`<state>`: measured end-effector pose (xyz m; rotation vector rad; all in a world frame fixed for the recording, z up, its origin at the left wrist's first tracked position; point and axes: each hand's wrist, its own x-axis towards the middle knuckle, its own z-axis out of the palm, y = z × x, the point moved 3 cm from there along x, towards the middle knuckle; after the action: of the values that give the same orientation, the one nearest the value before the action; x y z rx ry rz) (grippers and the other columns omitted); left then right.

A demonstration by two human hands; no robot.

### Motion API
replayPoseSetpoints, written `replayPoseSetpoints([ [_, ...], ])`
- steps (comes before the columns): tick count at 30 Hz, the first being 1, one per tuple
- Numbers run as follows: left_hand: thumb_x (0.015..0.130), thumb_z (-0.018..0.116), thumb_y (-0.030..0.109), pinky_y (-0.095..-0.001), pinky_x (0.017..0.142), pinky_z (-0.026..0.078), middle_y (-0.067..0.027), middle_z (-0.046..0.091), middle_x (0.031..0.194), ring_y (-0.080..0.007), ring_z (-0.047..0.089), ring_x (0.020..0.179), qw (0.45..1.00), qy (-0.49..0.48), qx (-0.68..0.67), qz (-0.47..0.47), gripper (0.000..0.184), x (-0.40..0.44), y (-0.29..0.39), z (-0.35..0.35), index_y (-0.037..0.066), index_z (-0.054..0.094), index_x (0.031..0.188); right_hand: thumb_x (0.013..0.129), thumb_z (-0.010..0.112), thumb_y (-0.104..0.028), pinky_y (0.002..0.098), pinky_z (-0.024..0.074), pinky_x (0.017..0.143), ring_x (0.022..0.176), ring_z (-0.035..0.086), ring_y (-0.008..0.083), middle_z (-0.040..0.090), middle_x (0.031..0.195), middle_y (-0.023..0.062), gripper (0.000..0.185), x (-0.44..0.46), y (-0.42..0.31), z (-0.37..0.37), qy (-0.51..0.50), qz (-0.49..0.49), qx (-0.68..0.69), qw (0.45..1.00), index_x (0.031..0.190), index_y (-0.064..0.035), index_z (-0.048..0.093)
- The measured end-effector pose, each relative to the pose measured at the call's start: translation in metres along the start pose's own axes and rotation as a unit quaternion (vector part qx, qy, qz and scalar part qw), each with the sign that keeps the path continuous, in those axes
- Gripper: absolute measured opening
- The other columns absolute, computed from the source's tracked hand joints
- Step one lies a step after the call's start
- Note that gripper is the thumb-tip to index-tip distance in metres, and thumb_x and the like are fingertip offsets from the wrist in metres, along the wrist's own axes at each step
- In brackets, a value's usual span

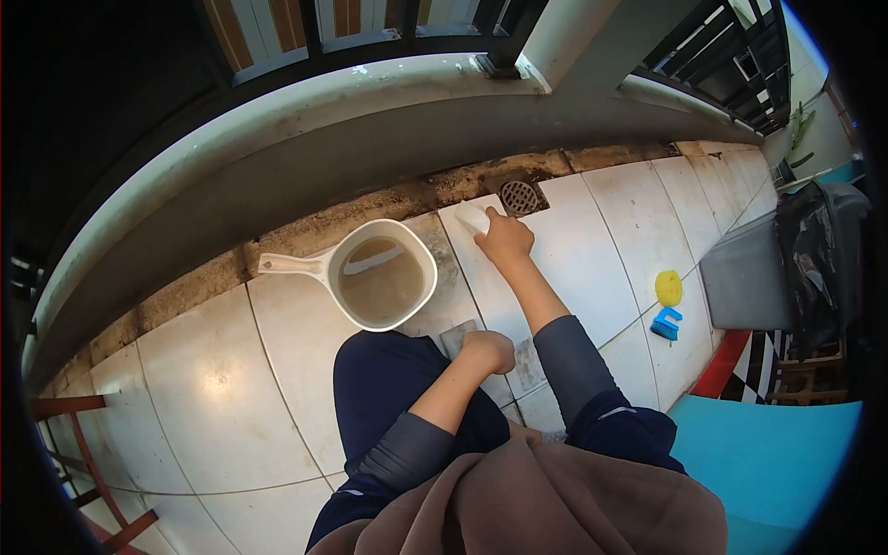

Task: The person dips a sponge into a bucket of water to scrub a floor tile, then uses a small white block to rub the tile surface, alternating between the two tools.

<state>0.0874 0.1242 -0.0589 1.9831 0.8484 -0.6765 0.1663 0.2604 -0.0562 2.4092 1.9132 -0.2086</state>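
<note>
My right hand [507, 239] is closed on a white, soft-looking piece [472, 217], pressed to the floor tile close to a round drain grate [520, 197]. Its exact kind is too small to tell. Nearer my body, my left hand [488, 351] is curled by my knee, its fingers mostly hidden. A flat grey patch or piece [456, 339] shows beside it; I cannot tell whether the hand holds it. Left of both hands stands a white dipper [433, 277] with cloudy water in it, its handle pointing left.
A yellow scrubber [668, 288] and a blue brush [665, 324] lie on the tiles at right. Beyond them stands a grey bin [740, 277] with a black bag. A low wall [351, 139] with railings runs along the far side, its base stained brown.
</note>
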Motion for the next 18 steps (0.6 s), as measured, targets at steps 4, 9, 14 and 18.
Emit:
replayPoseSetpoints([
  [4, 0.069, 0.05, 0.008, -0.0386, 0.076, 0.048, -0.0132, 0.063, 0.105, -0.0277, 0.061, 0.097, 1.0, 0.011, -0.011, 0.003, 0.033, -0.007, 0.002, -0.003, 0.006, 0.067, 0.097, 0.068, 0.07, -0.03, 0.0389, 0.0511, 0.059, 0.074, 0.064, 0.0271, 0.064, 0.082, 0.0106, 0.046, -0.064, 0.03, 0.002, -0.018, 0.014, -0.007, 1.0, 0.108, -0.0158, 0.054],
  [9, 0.078, 0.043, 0.023, -0.0398, 0.078, 0.048, -0.0156, 0.063, 0.103, -0.0293, 0.061, 0.094, 0.999, 0.005, 0.009, 0.038, 0.035, -0.014, 0.009, -0.005, 0.004, 0.066, 0.096, 0.067, 0.071, -0.031, 0.0398, 0.0505, 0.055, 0.068, 0.064, 0.0287, 0.062, 0.075, 0.0119, 0.045, -0.141, 0.065, 0.006, -0.023, 0.047, -0.03, 0.998, 0.105, -0.0146, 0.054],
  [14, 0.074, 0.047, 0.018, -0.0389, 0.077, 0.048, -0.0152, 0.064, 0.101, -0.0284, 0.062, 0.093, 0.999, 0.012, 0.005, 0.037, 0.032, -0.002, 0.008, 0.002, 0.005, 0.067, 0.095, 0.067, 0.071, -0.032, 0.0395, 0.0507, 0.056, 0.071, 0.064, 0.0279, 0.063, 0.077, 0.0106, 0.046, -0.088, 0.055, 0.005, 0.004, 0.045, -0.021, 0.999, 0.106, -0.0153, 0.054],
  [18, 0.066, 0.052, 0.008, -0.0382, 0.073, 0.049, -0.0137, 0.064, 0.102, -0.0268, 0.063, 0.093, 1.0, 0.014, -0.006, 0.022, 0.032, 0.002, 0.005, 0.002, 0.006, 0.068, 0.094, 0.068, 0.069, -0.028, 0.0393, 0.0515, 0.064, 0.08, 0.064, 0.0265, 0.065, 0.086, 0.0089, 0.043, 0.002, 0.03, -0.003, -0.001, 0.057, -0.008, 0.998, 0.107, -0.0167, 0.055],
])
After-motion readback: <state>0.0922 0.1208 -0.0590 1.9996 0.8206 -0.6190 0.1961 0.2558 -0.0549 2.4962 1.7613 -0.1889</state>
